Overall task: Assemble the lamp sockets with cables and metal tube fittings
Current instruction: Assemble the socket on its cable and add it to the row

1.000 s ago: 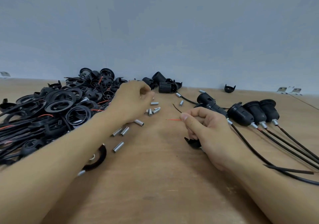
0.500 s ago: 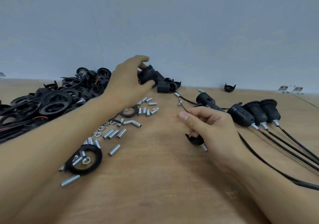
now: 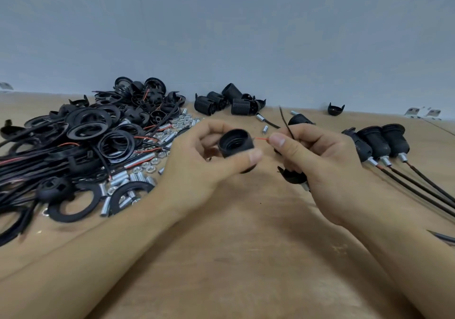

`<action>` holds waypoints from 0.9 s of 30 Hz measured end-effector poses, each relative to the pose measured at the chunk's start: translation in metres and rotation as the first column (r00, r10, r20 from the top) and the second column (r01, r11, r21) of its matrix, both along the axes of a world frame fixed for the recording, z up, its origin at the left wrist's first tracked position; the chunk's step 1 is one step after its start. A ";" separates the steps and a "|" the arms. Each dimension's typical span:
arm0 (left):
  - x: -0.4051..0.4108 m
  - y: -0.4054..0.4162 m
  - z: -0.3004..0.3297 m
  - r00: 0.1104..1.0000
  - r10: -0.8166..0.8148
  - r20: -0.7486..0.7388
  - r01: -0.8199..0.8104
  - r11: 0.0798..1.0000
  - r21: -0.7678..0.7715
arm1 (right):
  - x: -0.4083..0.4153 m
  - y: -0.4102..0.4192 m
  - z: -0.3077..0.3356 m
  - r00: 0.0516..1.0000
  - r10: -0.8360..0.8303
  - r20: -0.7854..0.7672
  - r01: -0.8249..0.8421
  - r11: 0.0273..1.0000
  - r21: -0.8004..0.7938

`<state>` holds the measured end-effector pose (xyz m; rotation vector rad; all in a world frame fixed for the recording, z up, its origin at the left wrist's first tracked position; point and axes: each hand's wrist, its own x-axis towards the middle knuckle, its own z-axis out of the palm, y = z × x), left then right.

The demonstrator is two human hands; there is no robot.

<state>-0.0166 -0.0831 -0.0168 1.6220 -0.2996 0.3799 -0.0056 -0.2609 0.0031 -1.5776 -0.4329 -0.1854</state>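
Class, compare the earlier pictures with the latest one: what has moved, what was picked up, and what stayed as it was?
The left hand left the far cluster of sockets and came back toward the person, now gripping a black socket shell beside the red wire tip. The right hand still pinches that wire. The finished sockets on the right lie unchanged.

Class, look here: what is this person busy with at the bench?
A person is assembling lamp sockets. The left hand grips a black socket shell; the right hand pinches a red wire whose tip points at it, not yet threaded. Three finished sockets lie to the right, loose parts to the left.
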 end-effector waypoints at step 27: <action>0.003 -0.009 -0.005 0.758 -0.509 -0.409 0.222 0.790 -0.572 | -0.017 0.012 -0.008 0.804 -0.005 0.595 0.220 0.932 -0.289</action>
